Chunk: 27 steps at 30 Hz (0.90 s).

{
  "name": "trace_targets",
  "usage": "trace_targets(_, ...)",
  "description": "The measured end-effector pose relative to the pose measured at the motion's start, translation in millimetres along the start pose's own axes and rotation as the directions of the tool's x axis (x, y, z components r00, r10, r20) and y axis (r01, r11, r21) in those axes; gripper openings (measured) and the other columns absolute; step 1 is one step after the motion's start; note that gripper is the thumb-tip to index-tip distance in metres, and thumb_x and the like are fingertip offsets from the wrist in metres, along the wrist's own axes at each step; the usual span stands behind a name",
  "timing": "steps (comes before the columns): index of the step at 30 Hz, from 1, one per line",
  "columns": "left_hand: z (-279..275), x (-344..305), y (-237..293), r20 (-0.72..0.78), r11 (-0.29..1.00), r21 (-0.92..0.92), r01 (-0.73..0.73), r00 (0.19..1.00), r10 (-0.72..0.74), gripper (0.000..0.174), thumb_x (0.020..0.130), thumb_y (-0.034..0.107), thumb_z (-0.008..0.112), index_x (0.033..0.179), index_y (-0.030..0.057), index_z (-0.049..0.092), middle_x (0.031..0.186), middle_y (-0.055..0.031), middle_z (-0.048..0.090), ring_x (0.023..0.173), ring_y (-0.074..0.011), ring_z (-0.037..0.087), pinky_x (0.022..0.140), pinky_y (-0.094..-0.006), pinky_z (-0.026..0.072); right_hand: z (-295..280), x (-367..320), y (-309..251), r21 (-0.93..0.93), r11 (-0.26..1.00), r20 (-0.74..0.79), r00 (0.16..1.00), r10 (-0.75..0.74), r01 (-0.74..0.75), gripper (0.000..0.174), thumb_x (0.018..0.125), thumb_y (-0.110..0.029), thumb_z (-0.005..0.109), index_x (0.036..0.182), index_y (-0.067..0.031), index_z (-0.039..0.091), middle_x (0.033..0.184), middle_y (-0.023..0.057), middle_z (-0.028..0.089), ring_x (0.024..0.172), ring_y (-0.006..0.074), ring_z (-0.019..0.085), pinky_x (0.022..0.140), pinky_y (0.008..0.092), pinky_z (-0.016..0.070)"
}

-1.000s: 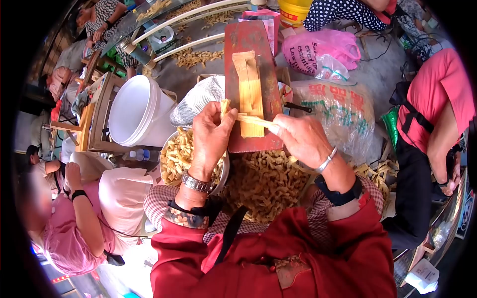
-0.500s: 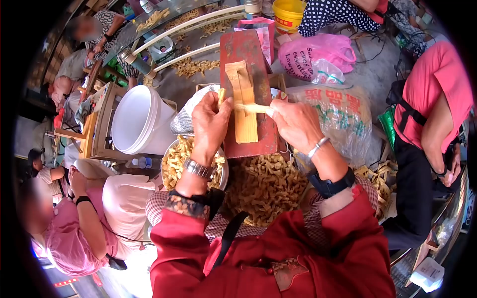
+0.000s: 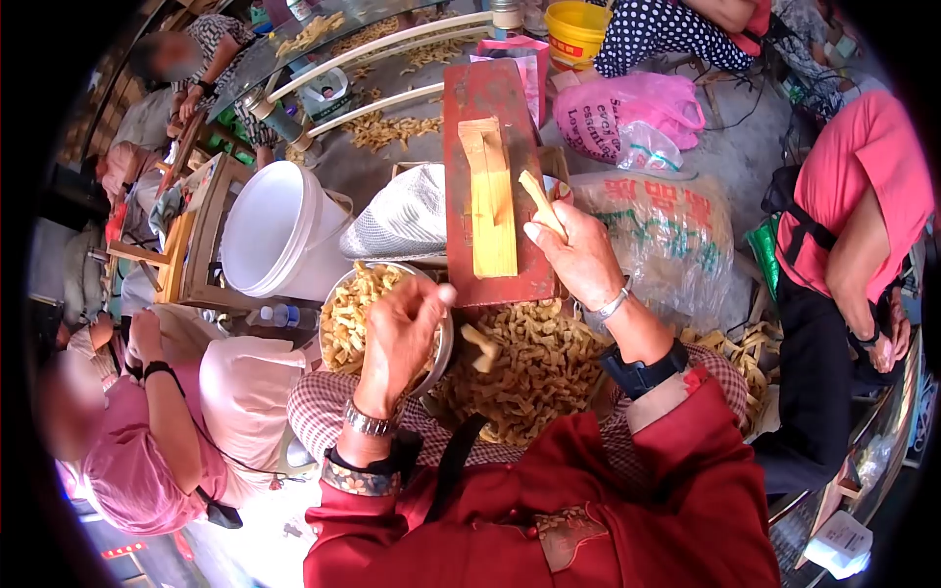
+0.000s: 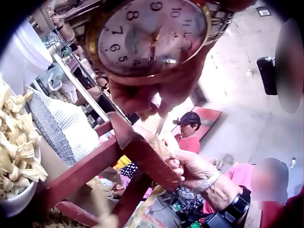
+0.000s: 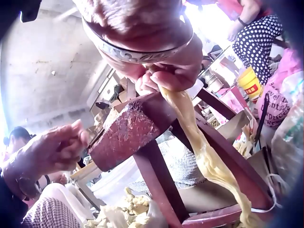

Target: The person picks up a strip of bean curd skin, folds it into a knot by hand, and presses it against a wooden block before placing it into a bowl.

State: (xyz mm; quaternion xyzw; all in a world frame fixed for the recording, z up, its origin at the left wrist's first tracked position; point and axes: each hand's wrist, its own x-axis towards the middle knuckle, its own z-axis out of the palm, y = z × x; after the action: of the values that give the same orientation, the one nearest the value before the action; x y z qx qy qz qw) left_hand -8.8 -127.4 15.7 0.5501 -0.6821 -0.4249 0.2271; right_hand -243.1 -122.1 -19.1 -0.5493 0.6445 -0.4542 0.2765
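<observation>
The left hand (image 3: 402,333) hangs over the edge of a bowl (image 3: 446,358) of pale yellow knotted pieces (image 3: 348,318), its fingers loosely bent and holding nothing. Just right of it a blurred yellow piece (image 3: 480,349) is in the air above a heap of similar pieces (image 3: 529,372). My right hand (image 3: 588,260) pinches a yellow strip (image 3: 541,204), its end pointing up beside the red bench (image 3: 495,83). In the right wrist view the strip (image 5: 204,152) hangs long below that hand. A wooden block (image 3: 493,211) with a raised part lies on the bench.
A white bucket (image 3: 270,230) and a mesh bag (image 3: 407,216) stand left of the bench; a clear plastic sack (image 3: 667,235) and a pink bag (image 3: 627,113) lie to its right. People sit on both sides. A glass-topped table (image 3: 284,59) is at the upper left.
The left hand has let go of the yellow piece and moved down and left, away from the block. The right hand has lifted its strip off the block and turned it upward.
</observation>
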Motion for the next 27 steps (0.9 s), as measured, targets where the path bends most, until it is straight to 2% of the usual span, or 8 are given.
trace_targets(1, 3, 6, -3, -0.102, 0.998, -0.041, -0.04, 0.994, 0.036, 0.018, 0.088, 0.015, 0.061, 0.094, -0.0021, 0.063, 0.077, -0.0094, 0.064, 0.073, -0.0137, 0.06, 0.07, -0.0265, 0.0468, 1, 0, 0, -0.009, 1.0, -0.007, 1.0, 0.023, -0.023, 0.022, 0.085, -0.022, 0.063, 0.087, 0.0001, 0.059, 0.064, 0.0156, 0.053, 0.061, 0.0283, 0.052, 0.055, 0.0374, 0.0409)
trace_targets(2, 7, 15, -5, -0.18, 0.984, 0.031, -0.173, 0.968, 0.175, 0.018, 0.088, 0.012, 0.06, 0.097, -0.0028, 0.062, 0.081, -0.0117, 0.064, 0.076, -0.0177, 0.06, 0.072, -0.0291, 0.047, 2, 0, 0, -0.018, 0.999, -0.015, 0.999, 0.045, -0.045, 0.023, 0.085, -0.024, 0.063, 0.085, -0.0008, 0.059, 0.065, 0.0212, 0.055, 0.061, 0.0375, 0.056, 0.055, 0.0418, 0.0417)
trace_targets(4, 19, 35, -1, -0.293, 0.892, 0.2, -0.405, 0.844, 0.449, 0.02, 0.086, 0.008, 0.059, 0.101, -0.0042, 0.062, 0.088, -0.0161, 0.065, 0.083, -0.0257, 0.062, 0.076, -0.0344, 0.0474, 4, -3, -4, -0.024, 1.0, -0.032, 0.999, -0.006, 0.006, 0.023, 0.085, -0.024, 0.062, 0.083, -0.0005, 0.059, 0.063, 0.022, 0.054, 0.06, 0.0383, 0.055, 0.053, 0.0422, 0.0407)
trace_targets(5, 26, 38, 7, -0.293, 0.843, 0.275, -0.463, 0.795, 0.532, 0.024, 0.084, 0.003, 0.058, 0.106, -0.0044, 0.061, 0.1, -0.0196, 0.063, 0.096, -0.0335, 0.058, 0.084, -0.0386, 0.0456, 4, -4, -5, -0.03, 0.999, -0.044, 0.999, -0.031, 0.029, 0.024, 0.085, -0.024, 0.062, 0.082, -0.0004, 0.059, 0.063, 0.0225, 0.053, 0.059, 0.0386, 0.055, 0.052, 0.0424, 0.0402)
trace_targets(6, 32, 43, 5, -0.272, 0.854, 0.236, -0.464, 0.812, 0.516, 0.025, 0.084, 0.005, 0.058, 0.107, -0.0031, 0.061, 0.106, -0.0176, 0.062, 0.103, -0.0316, 0.056, 0.091, -0.0378, 0.0418, 3, -4, -6, -0.044, 0.999, -0.018, 1.0, 0.001, -0.002, 0.023, 0.086, -0.024, 0.061, 0.082, -0.0007, 0.059, 0.064, 0.0224, 0.054, 0.059, 0.0388, 0.054, 0.052, 0.0424, 0.0399)
trace_targets(8, 41, 48, 5, -0.207, 0.812, 0.354, -0.464, 0.808, 0.551, 0.029, 0.087, 0.007, 0.055, 0.115, -0.0008, 0.058, 0.114, -0.0166, 0.06, 0.109, -0.0324, 0.052, 0.099, -0.044, 0.0341, 2, -6, -9, -0.056, 0.998, -0.02, 0.999, -0.027, 0.026, 0.022, 0.086, -0.024, 0.06, 0.085, -0.0019, 0.061, 0.066, 0.0217, 0.056, 0.062, 0.0388, 0.056, 0.054, 0.0429, 0.0417)
trace_targets(15, 63, 43, 1, -0.161, 0.791, 0.484, -0.374, 0.85, 0.501, 0.038, 0.092, 0.01, 0.048, 0.129, 0.0013, 0.048, 0.129, -0.0147, 0.052, 0.132, -0.0329, 0.036, 0.109, -0.0554, 0.0121, 4, -9, -14, -0.097, 0.987, 0.007, 0.992, -0.129, 0.129, 0.024, 0.086, -0.023, 0.058, 0.093, -0.0009, 0.064, 0.084, 0.0191, 0.063, 0.077, 0.0377, 0.06, 0.065, 0.0422, 0.0478)
trace_targets(27, 84, 25, 7, -0.244, 0.822, 0.469, -0.323, 0.847, 0.472, 0.041, 0.091, 0.008, 0.046, 0.13, -0.0057, 0.042, 0.124, -0.0234, 0.053, 0.131, -0.0353, 0.036, 0.108, -0.0557, 0.0152, 0, -18, -4, 0.082, 0.993, 0.047, 0.995, -0.089, 0.085, 0.026, 0.087, -0.021, 0.059, 0.1, 0.0006, 0.064, 0.085, 0.0214, 0.063, 0.077, 0.034, 0.063, 0.066, 0.0368, 0.0479)
